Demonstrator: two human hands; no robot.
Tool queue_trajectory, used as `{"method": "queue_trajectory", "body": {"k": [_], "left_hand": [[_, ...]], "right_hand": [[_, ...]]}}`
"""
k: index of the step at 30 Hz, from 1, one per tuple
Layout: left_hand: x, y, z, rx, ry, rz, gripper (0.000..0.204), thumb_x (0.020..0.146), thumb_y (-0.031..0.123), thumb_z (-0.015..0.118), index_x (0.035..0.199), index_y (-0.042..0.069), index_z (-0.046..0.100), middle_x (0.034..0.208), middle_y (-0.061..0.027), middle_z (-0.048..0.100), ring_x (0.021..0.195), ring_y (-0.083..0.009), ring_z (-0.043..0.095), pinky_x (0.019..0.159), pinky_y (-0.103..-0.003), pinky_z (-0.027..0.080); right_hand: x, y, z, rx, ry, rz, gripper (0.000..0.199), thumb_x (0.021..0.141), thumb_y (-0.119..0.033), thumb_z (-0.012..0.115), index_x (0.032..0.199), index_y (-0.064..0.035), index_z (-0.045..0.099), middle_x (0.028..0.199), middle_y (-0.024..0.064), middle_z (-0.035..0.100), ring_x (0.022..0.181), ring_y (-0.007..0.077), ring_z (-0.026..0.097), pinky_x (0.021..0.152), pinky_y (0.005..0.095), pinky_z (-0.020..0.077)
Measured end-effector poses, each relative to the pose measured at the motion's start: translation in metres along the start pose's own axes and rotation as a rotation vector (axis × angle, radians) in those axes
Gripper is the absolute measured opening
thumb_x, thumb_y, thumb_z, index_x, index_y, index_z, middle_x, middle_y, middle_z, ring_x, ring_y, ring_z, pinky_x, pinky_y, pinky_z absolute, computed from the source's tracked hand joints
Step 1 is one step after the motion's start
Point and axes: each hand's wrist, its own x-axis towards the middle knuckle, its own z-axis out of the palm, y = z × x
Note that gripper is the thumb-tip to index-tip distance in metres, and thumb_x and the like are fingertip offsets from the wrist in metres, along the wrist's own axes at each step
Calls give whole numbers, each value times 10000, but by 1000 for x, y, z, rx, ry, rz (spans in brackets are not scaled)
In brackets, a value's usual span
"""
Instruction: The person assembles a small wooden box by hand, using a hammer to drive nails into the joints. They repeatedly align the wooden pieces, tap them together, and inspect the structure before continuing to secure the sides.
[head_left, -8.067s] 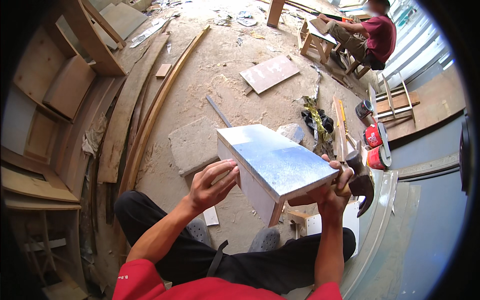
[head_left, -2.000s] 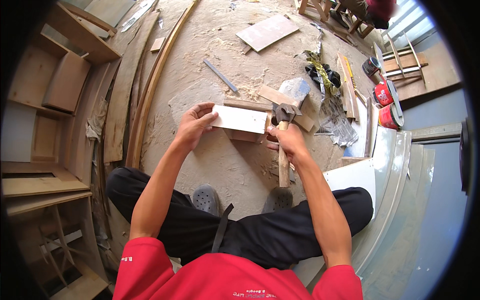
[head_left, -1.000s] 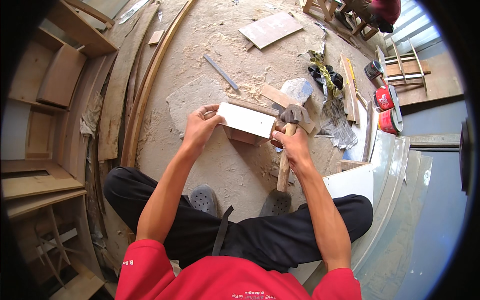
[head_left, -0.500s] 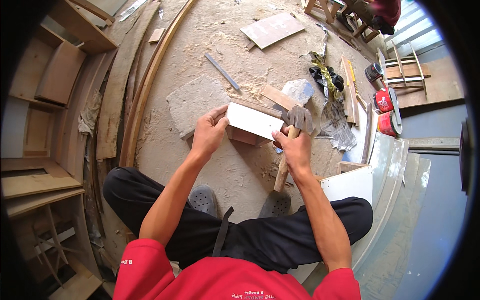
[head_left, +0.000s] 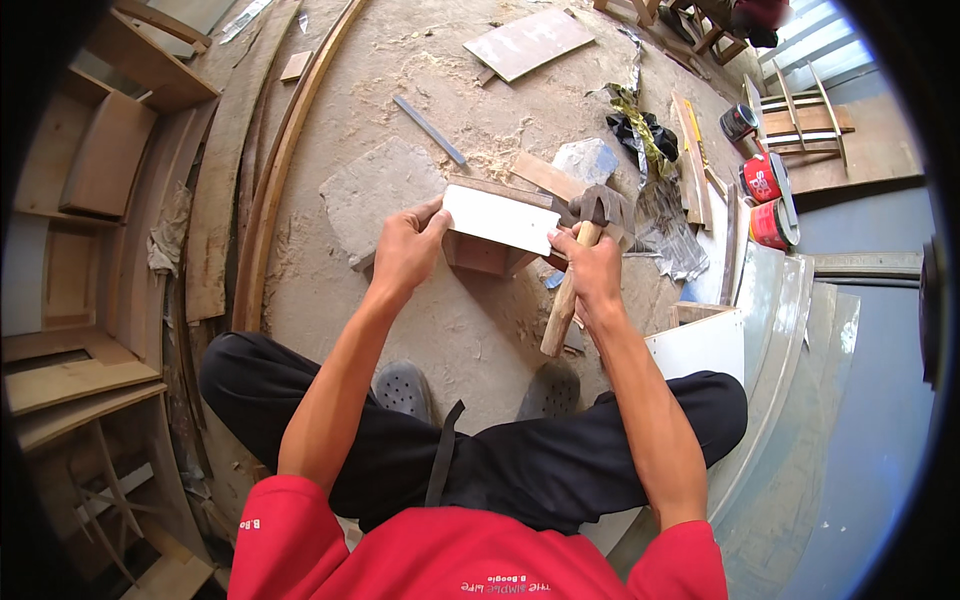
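Between my hands lies a small white rectangular panel (head_left: 500, 216), its long side slanting slightly down to the right. It rests over a small brown wooden box or frame (head_left: 478, 255), whose lower part shows beneath it. My left hand (head_left: 408, 248) pinches the panel's left end, thumb on top. My right hand (head_left: 594, 268) is closed round a hammer (head_left: 562, 312) with a wooden handle, its dark head (head_left: 603, 205) pointing away from me. The thumb and fingers of that same hand also touch the panel's right end. The fingertips under the panel are hidden.
A rough stone slab (head_left: 370, 195) lies behind my left hand, with a grey metal bar (head_left: 430, 131) beyond. A loose board (head_left: 530, 46) is farther off. Long planks (head_left: 290, 150) and wooden cabinets (head_left: 110, 150) line the left. Cans (head_left: 762, 178) stand right; another person (head_left: 755, 20) is far right.
The view has shifted a little, so the floor things sit slightly farther left. My hands keep their hold on the panel and hammer, and the panel looks a bit more level.
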Motion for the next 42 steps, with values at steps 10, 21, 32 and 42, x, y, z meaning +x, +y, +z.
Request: {"method": "queue_trajectory", "body": {"k": [10,21,32,42], "left_hand": [[1,-4,-4,8,9,1,386,969,130,650,1298,-71,630,1136,-170,728,1038,-182,681,947,-286,512],[9,-2,-19,-157,-33,-78,304,930,84,682,1193,-68,697,1104,-168,730,968,-183,697,888,-283,565],[7,17,-25,-146,-98,-174,281,918,49,680,1176,-60,710,1077,-161,737,958,-191,701,877,-288,573],[14,4,-21,-16,-84,-110,291,904,35,658,1170,-73,708,1032,-163,740,893,-171,704,813,-275,583]], "right_hand": [[-4,-21,6,-62,-3,-31,177,835,-113,752,842,25,642,936,139,699,699,133,644,519,277,574],[-4,-15,4,-61,-18,-25,161,856,-127,739,817,-4,643,807,75,666,619,113,592,503,266,529],[-8,-16,5,26,47,40,154,846,-109,778,852,-58,633,859,63,688,708,114,624,482,248,506],[-8,-12,1,69,17,113,280,817,-133,842,939,-94,593,850,19,642,696,91,603,478,231,479]]}}
